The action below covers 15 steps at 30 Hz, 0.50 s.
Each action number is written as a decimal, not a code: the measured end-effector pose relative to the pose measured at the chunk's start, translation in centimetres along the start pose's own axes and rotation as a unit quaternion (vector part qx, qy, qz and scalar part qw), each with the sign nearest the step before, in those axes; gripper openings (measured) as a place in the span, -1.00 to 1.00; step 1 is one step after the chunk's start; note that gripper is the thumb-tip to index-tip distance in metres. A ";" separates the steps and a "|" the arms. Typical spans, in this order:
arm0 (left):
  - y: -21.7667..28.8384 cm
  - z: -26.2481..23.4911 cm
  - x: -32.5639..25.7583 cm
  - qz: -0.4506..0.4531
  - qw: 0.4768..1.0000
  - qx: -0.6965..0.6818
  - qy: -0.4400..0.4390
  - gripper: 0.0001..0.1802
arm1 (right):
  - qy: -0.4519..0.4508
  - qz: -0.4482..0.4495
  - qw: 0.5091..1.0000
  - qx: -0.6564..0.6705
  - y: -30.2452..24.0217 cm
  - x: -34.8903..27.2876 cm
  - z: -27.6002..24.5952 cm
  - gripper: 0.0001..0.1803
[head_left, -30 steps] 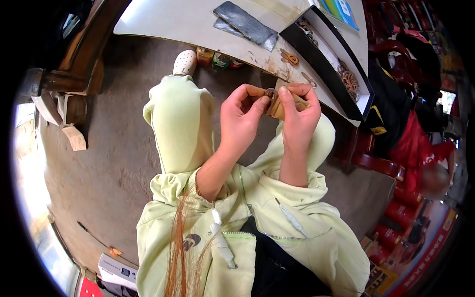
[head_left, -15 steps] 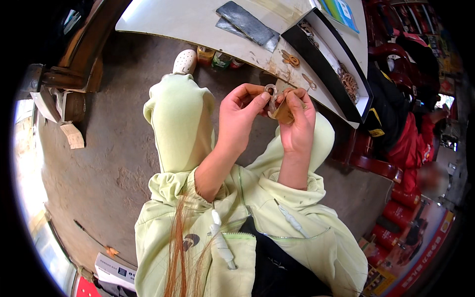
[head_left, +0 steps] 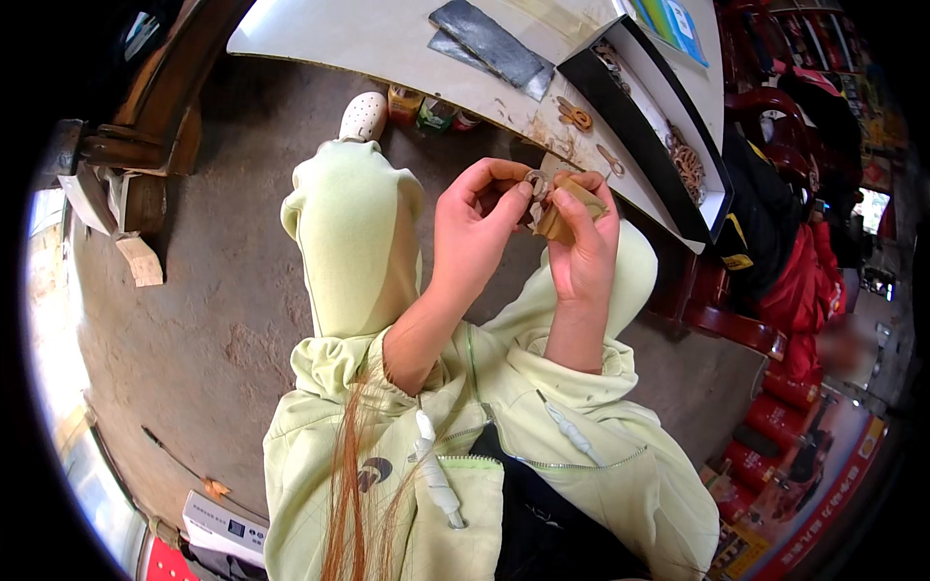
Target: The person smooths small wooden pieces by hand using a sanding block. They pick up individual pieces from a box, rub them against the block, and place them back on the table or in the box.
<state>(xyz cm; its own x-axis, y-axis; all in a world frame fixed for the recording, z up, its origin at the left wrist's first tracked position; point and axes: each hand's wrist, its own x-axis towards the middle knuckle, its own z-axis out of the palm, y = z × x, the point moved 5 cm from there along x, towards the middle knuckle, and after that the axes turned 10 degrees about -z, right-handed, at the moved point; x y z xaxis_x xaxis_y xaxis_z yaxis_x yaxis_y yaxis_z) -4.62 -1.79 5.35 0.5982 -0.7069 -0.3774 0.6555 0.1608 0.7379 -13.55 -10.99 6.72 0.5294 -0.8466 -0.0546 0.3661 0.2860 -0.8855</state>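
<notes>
Sanding seems in hand: left hand (head_left: 475, 228) pinches a small ring (head_left: 536, 182), right hand (head_left: 584, 242) fingers clamp brown sandpaper (head_left: 557, 218); next rub needs firm grip.

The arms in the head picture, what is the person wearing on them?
Both arms wear pale yellow-green hoodie sleeves, pushed up in soft folds so the forearms are bare. The left sleeve bunches near the elbow, and so does the right sleeve. The left hand and right hand have no gloves. I cannot make out any rings or a watch. White drawstrings hang from the hoodie.
</notes>
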 end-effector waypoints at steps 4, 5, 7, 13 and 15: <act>-0.3 -0.1 0.3 0.040 0.999 0.005 -0.007 -0.87 | -0.023 -0.029 0.999 -0.018 0.1 0.3 -0.3 -0.74; -0.2 -0.1 0.2 0.038 0.999 0.005 -0.006 -0.87 | -0.026 -0.030 0.999 -0.024 0.0 0.2 -0.2 -0.74; -0.2 -0.1 0.2 0.036 0.999 0.000 -0.004 -0.87 | -0.030 -0.033 0.998 -0.037 -0.2 0.1 0.1 -0.75; -0.2 -0.2 0.3 0.043 0.999 -0.031 0.004 -0.85 | -0.019 -0.045 0.998 -0.045 0.0 0.2 -0.2 -0.78; -0.2 -0.2 0.1 0.039 0.998 -0.041 -0.009 -0.83 | -0.022 -0.038 0.998 -0.043 0.2 0.2 -0.6 -0.80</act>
<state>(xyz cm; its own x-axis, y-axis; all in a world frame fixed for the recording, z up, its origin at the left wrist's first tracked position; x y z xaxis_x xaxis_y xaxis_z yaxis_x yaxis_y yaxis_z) -4.59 -1.78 5.02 0.6412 -0.7019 -0.3103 0.6435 0.2715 0.7157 -13.81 -11.34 6.29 0.5361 -0.8435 0.0335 0.3402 0.1796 -0.9230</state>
